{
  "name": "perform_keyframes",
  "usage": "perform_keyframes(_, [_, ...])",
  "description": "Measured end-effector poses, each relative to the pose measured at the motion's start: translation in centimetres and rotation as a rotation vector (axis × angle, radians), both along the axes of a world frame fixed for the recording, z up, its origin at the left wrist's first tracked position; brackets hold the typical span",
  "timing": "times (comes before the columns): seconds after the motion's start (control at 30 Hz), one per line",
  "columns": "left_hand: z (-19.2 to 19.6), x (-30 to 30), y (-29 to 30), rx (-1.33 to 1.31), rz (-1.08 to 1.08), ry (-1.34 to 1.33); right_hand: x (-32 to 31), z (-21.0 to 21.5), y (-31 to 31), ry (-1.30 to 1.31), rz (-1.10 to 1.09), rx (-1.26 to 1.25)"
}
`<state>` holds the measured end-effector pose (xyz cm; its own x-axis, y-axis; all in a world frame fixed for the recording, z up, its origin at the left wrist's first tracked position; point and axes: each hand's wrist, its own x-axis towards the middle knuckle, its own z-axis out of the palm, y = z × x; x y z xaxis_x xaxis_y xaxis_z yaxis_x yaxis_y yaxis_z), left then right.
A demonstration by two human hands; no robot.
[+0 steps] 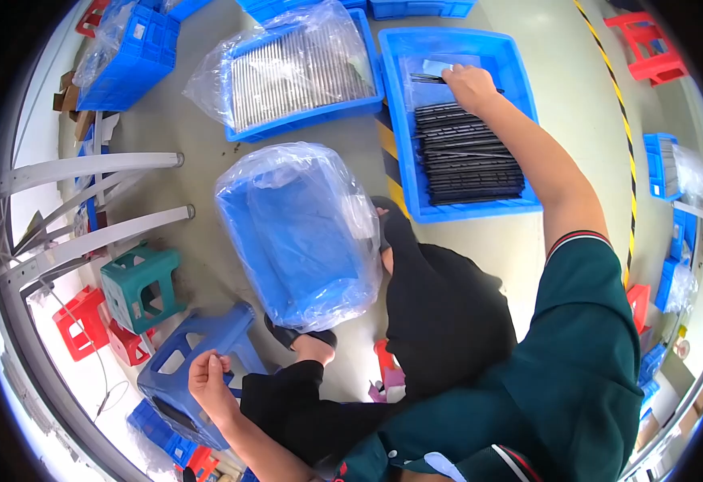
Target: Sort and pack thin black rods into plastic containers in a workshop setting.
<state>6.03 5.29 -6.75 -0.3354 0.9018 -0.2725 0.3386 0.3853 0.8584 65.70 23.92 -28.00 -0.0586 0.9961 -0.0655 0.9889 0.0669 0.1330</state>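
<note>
My right hand [470, 88] reaches into a blue crate [528, 96] at the upper right, its fingers closed on thin black strips [427, 79] whose ends stick out on both sides. Below it, a stack of long black slotted strips [468, 161] lies in rows in the same crate. At the lower left my left hand [211, 384] is held with curled fingers above a blue stool [239, 333]; nothing shows in it. Between my feet and the crates stands a blue crate lined with clear plastic film [299, 233], with nothing seen inside.
Another blue crate [307, 119] holds rows of thin silvery strips [295, 76] under clear film. Metal legs [118, 165] jut in from the left, near a green stool [138, 285] and a red stool [80, 324]. A yellow-black floor line [626, 120] runs along the right.
</note>
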Motion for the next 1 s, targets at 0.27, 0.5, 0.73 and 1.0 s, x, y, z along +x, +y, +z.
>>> perform_keyframes(0.27, [1.3, 0.2, -1.1, 0.075, -0.114, -0.023, -3.8, 5.3, -9.6, 0.15, 0.026, -0.461])
perform_keyframes(0.5, [1.4, -0.4, -1.8, 0.12, -0.106, -0.086, -3.5, 1.2, -15.8, 0.066, 0.095, -0.637])
perform_keyframes(0.73, [1.7, -0.4, -2.0, 0.131, -0.067, -0.093, -4.7, 3.0, -13.8, 0.077, 0.027, -0.618])
perform_keyframes(1.0, [1.0, 0.1, -1.5, 0.124, -0.075, -0.108, -8.0, -0.7, -5.6, 0.429, -0.02, -0.1])
